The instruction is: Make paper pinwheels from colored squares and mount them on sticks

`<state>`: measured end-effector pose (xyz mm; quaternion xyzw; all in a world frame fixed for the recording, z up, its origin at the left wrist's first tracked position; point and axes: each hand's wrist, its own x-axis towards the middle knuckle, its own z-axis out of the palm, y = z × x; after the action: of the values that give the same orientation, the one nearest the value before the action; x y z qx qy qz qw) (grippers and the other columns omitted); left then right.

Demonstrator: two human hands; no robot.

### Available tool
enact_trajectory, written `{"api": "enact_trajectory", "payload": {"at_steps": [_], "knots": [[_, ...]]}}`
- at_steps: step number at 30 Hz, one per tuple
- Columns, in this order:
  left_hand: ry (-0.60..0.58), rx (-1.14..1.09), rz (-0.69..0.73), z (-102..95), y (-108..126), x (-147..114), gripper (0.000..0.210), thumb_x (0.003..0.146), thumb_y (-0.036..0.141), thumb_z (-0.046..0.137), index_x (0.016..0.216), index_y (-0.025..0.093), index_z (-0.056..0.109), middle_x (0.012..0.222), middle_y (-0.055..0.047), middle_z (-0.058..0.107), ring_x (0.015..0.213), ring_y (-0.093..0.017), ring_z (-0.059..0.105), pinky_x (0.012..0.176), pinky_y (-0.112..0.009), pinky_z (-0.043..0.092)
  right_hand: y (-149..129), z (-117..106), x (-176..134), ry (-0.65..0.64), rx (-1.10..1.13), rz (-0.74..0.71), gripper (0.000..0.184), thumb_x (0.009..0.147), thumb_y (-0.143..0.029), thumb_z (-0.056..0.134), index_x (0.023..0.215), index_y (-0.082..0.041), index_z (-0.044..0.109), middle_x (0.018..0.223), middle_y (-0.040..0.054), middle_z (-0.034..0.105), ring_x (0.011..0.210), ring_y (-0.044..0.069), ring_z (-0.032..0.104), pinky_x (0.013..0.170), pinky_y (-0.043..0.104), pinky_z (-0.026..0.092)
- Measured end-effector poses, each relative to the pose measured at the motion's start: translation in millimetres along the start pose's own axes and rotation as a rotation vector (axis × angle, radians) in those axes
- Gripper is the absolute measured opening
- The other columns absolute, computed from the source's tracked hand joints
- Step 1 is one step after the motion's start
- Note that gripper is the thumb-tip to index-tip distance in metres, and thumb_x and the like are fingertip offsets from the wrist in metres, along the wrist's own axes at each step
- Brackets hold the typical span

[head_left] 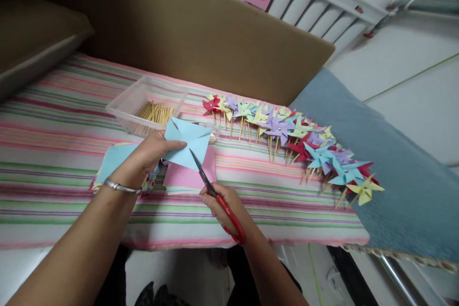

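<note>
Left hand [156, 147]: grip holds blue paper [193, 135] over pink paper [190, 176], partly covering it. Right hand [224, 203]: grip holds scissors [208, 183], obscuring part of the handles [234, 221]. Clear dish [215, 133] behind: partly hidden, contents indistinct.

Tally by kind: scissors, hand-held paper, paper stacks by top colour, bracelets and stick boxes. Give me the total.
Scissors: 1
Held blue sheet: 1
Blue-topped stack: 1
Pink-topped stack: 1
Bracelet: 1
Clear stick box: 1
Total: 6
</note>
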<state>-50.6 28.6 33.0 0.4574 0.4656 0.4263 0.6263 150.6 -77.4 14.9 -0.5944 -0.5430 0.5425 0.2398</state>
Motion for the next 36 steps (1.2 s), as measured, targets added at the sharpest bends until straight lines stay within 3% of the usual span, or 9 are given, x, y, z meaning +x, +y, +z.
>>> {"api": "enact_trajectory", "payload": {"at_steps": [13, 17, 23, 25, 27, 29, 31, 33, 36], "knots": [[0.042, 0.028, -0.011, 0.8, 0.2, -0.4, 0.024, 0.051, 0.027, 0.075, 0.071, 0.016, 0.067, 0.066, -0.002, 0.068, 0.059, -0.017, 0.058, 0.057, -0.027, 0.043, 5.5, -0.4, 0.2, -0.023, -0.1, -0.043, 0.021, 0.08, -0.037, 0.057, 0.088, -0.018, 0.059, 0.063, -0.0031, 0.05, 0.053, 0.009, 0.046, 0.049, 0.02, 0.037], [0.077, 0.044, -0.041, -2.4, -1.0, 2.4, 0.022, 0.049, 0.026, 0.076, 0.068, 0.016, 0.068, 0.065, -0.003, 0.068, 0.059, -0.018, 0.059, 0.057, -0.028, 0.044, 9.8, -6.5, -7.3, -0.144, -0.145, -0.022, 0.024, 0.084, -0.032, 0.051, 0.105, -0.02, 0.055, 0.064, -0.0036, 0.054, 0.05, 0.009, 0.051, 0.047, 0.019, 0.039], [0.066, 0.048, -0.015, -16.7, 0.9, 4.3, 0.027, 0.053, 0.026, 0.075, 0.078, 0.016, 0.069, 0.072, -0.004, 0.07, 0.06, -0.018, 0.059, 0.057, -0.028, 0.045, 12.3, -38.8, -26.7, -0.307, -0.141, 0.061, 0.027, 0.08, -0.022, 0.053, 0.107, -0.021, 0.053, 0.067, -0.0022, 0.061, 0.051, 0.009, 0.053, 0.044, 0.017, 0.038], [0.009, 0.041, -0.056, -17.0, 1.5, 2.6, 0.029, 0.053, 0.027, 0.075, 0.079, 0.015, 0.07, 0.073, -0.005, 0.07, 0.061, -0.019, 0.06, 0.058, -0.028, 0.047, 16.6, -48.4, -24.1, -0.215, -0.119, 0.06, 0.028, 0.08, -0.024, 0.052, 0.108, -0.02, 0.052, 0.067, -0.0015, 0.061, 0.049, 0.009, 0.051, 0.043, 0.019, 0.037], [-0.065, 0.06, -0.096, -11.8, 1.3, -0.1, 0.029, 0.052, 0.027, 0.075, 0.078, 0.016, 0.07, 0.071, -0.005, 0.07, 0.061, -0.019, 0.061, 0.058, -0.028, 0.047, 19.7, -52.5, -16.6, -0.009, -0.043, 0.002, 0.031, 0.081, -0.028, 0.052, 0.111, -0.02, 0.048, 0.068, -0.0009, 0.061, 0.052, 0.012, 0.054, 0.047, 0.023, 0.041], [-0.156, 0.103, -0.139, -1.7, -0.5, -3.0, 0.024, 0.053, 0.027, 0.075, 0.075, 0.017, 0.071, 0.068, -0.004, 0.069, 0.057, -0.019, 0.06, 0.054, -0.028, 0.046, 18.8, -51.4, -8.0, 0.208, 0.068, -0.116, 0.034, 0.082, -0.033, 0.052, 0.112, -0.019, 0.045, 0.072, 0.001, 0.062, 0.062, 0.015, 0.059, 0.057, 0.028, 0.047], [-0.253, 0.149, -0.172, 10.7, -4.6, -5.4, 0.019, 0.053, 0.026, 0.074, 0.07, 0.018, 0.071, 0.064, -0.004, 0.068, 0.053, -0.018, 0.058, 0.05, -0.027, 0.045, 13.6, -47.4, -1.5, 0.337, 0.146, -0.218, 0.035, 0.082, -0.036, 0.053, 0.111, -0.019, 0.045, 0.078, 0.0033, 0.064, 0.072, 0.018, 0.062, 0.068, 0.033, 0.05], [-0.347, 0.215, -0.194, 22.6, -10.8, -6.8, 0.014, 0.052, 0.025, 0.073, 0.063, 0.018, 0.071, 0.059, -0.004, 0.067, 0.049, -0.019, 0.057, 0.047, -0.028, 0.043, 7.2, -42.8, 2.1, 0.394, 0.165, -0.252, 0.035, 0.081, -0.038, 0.053, 0.111, -0.02, 0.047, 0.082, 0.0033, 0.064, 0.073, 0.017, 0.062, 0.072, 0.033, 0.05], [-0.463, 0.319, -0.211, 35.5, -20.8, -7.7, 0.009, 0.052, 0.024, 0.072, 0.058, 0.017, 0.071, 0.056, -0.004, 0.067, 0.049, -0.019, 0.057, 0.048, -0.028, 0.044, 3.6, -37.2, 4.8, 0.353, 0.16, -0.254, 0.04, 0.078, -0.038, 0.056, 0.113, -0.021, 0.047, 0.08, 0.0002, 0.059, 0.065, 0.014, 0.057, 0.064, 0.029, 0.048]]}}
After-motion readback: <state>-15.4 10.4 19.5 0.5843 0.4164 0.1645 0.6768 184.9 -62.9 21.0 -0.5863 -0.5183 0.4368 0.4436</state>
